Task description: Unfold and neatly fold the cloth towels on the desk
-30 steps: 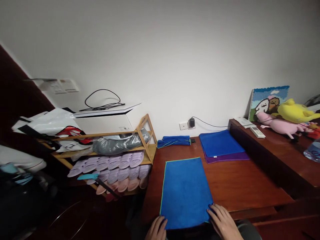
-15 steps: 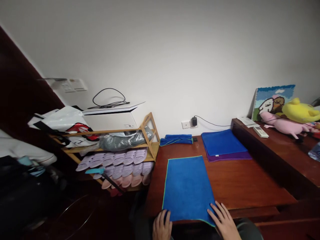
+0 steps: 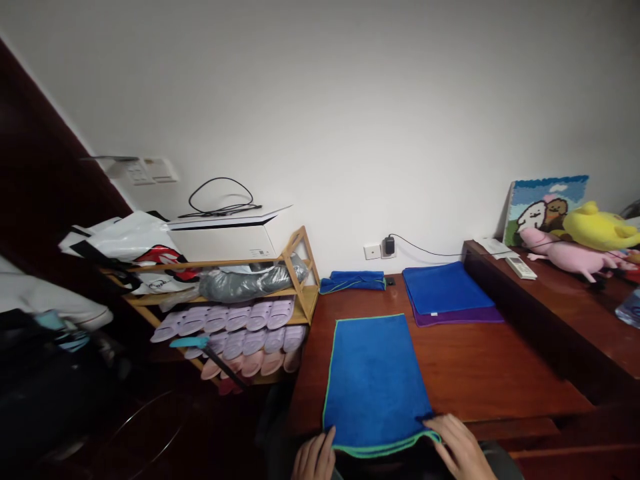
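Observation:
A blue towel with a green edge lies spread on the brown wooden table. Its near edge, several layers thick, reaches over the table's front. At the near right corner my right hand is closed on the towel, thumb below and fingers above. My left hand is closed at the near left corner, its fingertips at the towel's edge; the thumb is mostly hidden. Farther back lie a folded blue towel on top of a purple towel, and a rolled blue towel by the wall.
Left of the table stands a wooden rack with lilac slippers, pink slippers and a white box. A black plug sits in the wall socket. On the right, a raised ledge holds a remote and plush toys.
Both hands have gone from lying on the near corners to gripping them. The towel's near edge is now lifted slightly and its layers show. The left hand has shifted a little left.

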Motion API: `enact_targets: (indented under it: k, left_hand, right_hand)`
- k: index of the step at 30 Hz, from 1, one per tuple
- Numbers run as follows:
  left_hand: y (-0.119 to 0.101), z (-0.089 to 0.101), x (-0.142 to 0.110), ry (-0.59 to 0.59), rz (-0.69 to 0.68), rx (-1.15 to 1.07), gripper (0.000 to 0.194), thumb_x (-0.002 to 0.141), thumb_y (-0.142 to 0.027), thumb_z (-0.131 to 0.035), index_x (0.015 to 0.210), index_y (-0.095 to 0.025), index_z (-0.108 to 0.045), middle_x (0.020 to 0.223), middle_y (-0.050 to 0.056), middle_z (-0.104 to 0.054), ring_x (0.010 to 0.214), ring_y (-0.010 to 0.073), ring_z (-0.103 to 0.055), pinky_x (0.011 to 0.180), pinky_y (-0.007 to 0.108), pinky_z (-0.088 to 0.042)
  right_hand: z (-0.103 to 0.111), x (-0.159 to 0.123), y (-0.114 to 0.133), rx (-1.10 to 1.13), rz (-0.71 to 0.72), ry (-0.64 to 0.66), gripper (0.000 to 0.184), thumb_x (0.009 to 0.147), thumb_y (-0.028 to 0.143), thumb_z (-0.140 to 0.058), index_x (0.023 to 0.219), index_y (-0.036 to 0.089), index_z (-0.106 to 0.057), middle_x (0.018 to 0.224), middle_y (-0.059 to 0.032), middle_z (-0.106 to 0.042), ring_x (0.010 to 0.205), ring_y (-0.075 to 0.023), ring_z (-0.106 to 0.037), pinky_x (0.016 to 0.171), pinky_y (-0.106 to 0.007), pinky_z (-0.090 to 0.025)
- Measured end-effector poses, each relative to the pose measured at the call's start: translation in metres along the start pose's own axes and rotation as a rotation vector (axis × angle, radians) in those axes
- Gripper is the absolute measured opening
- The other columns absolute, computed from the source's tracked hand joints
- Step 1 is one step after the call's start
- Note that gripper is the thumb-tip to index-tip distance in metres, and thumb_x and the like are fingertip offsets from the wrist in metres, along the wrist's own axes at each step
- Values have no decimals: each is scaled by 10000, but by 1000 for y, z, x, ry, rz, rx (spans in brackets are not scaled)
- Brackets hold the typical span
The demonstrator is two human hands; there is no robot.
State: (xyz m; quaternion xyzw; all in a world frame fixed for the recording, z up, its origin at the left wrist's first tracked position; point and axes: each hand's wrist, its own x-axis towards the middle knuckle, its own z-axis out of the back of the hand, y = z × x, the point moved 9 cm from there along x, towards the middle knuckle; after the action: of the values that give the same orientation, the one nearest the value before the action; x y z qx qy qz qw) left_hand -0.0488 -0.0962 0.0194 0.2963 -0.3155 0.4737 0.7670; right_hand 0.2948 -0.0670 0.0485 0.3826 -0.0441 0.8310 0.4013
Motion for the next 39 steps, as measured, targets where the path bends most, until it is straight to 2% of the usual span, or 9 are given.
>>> enact_targets:
  k: [4,9,16,23,27,29,32,35,39]
  left_hand:
    - [11,13,43,4,-1,-55,434,1023,-113,-499,1404,-241,-662,1122,42,-816,989,184,-768,891,287,-588]
    - [37,27,95,79,-25,-105,436,1053,-122,-404,1343,-262,-698,1147,24,-815,1014,175,-770,925,293,-596]
    - [78,85,197,130,139,-284,357,1092,-392,-440,1104,-285,-780,1048,-11,-828,961,179,-775,885,298,-632]
    - [67,144,308,154,168,-582,401,1030,-535,-546,905,-275,-824,848,19,-826,805,203,-776,782,299,-642]
    - [55,158,346,170,179,-741,384,962,-586,-628,827,-287,-828,779,18,-804,750,215,-760,731,313,-641]
    - [46,147,362,241,182,-831,392,927,-604,-666,804,-269,-827,775,28,-801,734,216,-750,721,312,-637]
    - [29,103,386,384,217,-946,418,889,-615,-705,800,-221,-816,799,45,-802,715,205,-729,693,299,-616]
    - [11,42,420,471,231,-1054,467,874,-634,-710,850,-176,-802,774,46,-780,658,180,-682,644,287,-576]
    - [-9,-35,489,458,235,-1142,528,868,-666,-693,906,-145,-771,753,41,-741,630,157,-633,631,282,-530]
  right_hand:
    - [27,37,-11,99,-78,-63,259,1057,273,-529,1191,258,-750,1039,-47,-823,896,-195,-792,864,-293,-643]
    - [69,92,-11,181,-33,-71,230,1052,270,-560,1148,250,-769,978,-45,-825,827,-183,-783,824,-298,-644]
    - [156,143,-14,279,-15,-107,241,1024,247,-621,1200,280,-783,1072,-48,-816,970,-195,-773,884,-295,-630]
    - [262,171,-14,262,-159,-218,191,964,440,-707,1048,333,-841,961,-62,-824,820,-236,-779,737,-325,-664]
    - [314,160,-19,218,-246,-271,234,884,554,-767,974,355,-851,956,-90,-819,790,-261,-775,665,-342,-663]
    - [325,152,-35,258,-350,-257,275,853,577,-788,975,338,-849,972,-98,-816,621,-210,-722,526,-312,-614]
    - [314,144,-79,352,-578,-142,457,844,644,-767,1083,260,-834,760,-84,-776,426,-156,-579,382,-303,-499]
    - [298,159,-133,393,-696,-66,630,833,714,-737,1150,175,-809,538,-21,-657,464,-185,-610,446,-307,-530]
    - [295,221,-210,450,-654,-127,640,765,716,-789,1027,134,-816,693,-62,-746,647,-194,-697,634,-309,-605]
